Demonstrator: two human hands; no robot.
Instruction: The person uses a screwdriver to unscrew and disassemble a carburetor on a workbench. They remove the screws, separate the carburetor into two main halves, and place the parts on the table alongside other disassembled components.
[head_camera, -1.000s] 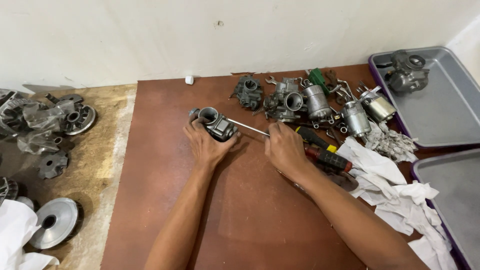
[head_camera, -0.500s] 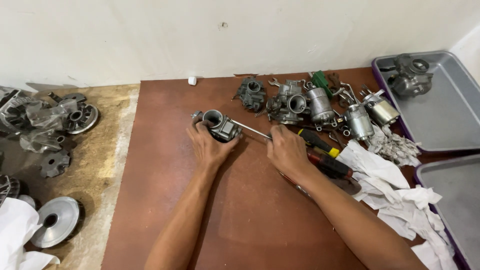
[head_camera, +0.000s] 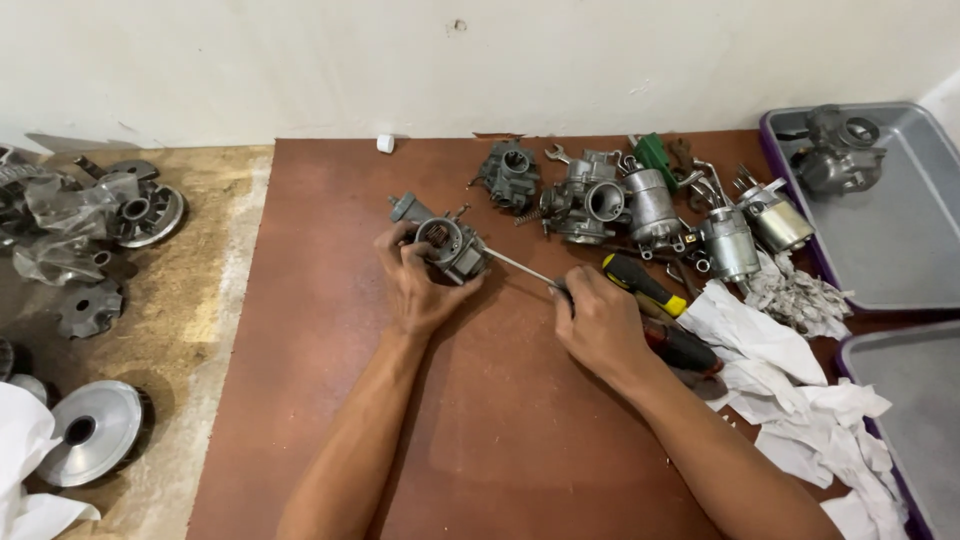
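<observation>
Your left hand (head_camera: 420, 290) is wrapped round a small grey carburetor (head_camera: 452, 246), fingers curled over its near side, pinning it on the brown mat (head_camera: 500, 440) at the mat's upper-left part. Your right hand (head_camera: 598, 325) is closed on the handle of a screwdriver (head_camera: 520, 268); the thin shaft runs up-left from your fist and the tip meets the carb's right side. Can't tell which screw it sits in, too small to see.

Step in hand, as I read it: working a screw on the carb body w/ the driver, left hand as the clamp.

Next move calls for: keep the shaft in line w/ the screw, press in before you twist so the tip doesn't cam out, & keep the left grip firm so the body doesn't roll on the mat.

Nearby: a cluster of other carburetors (head_camera: 600, 200) just beyond your right hand, a yellow-and-black handled tool (head_camera: 645, 285) lying beside your knuckles, crumpled white rags (head_camera: 780, 350) to the right, and a grey tray (head_camera: 900, 250) w/ one more carb in it at the far right. Pulley parts (head_camera: 130, 210) sit on the floor to the left, well apart.
</observation>
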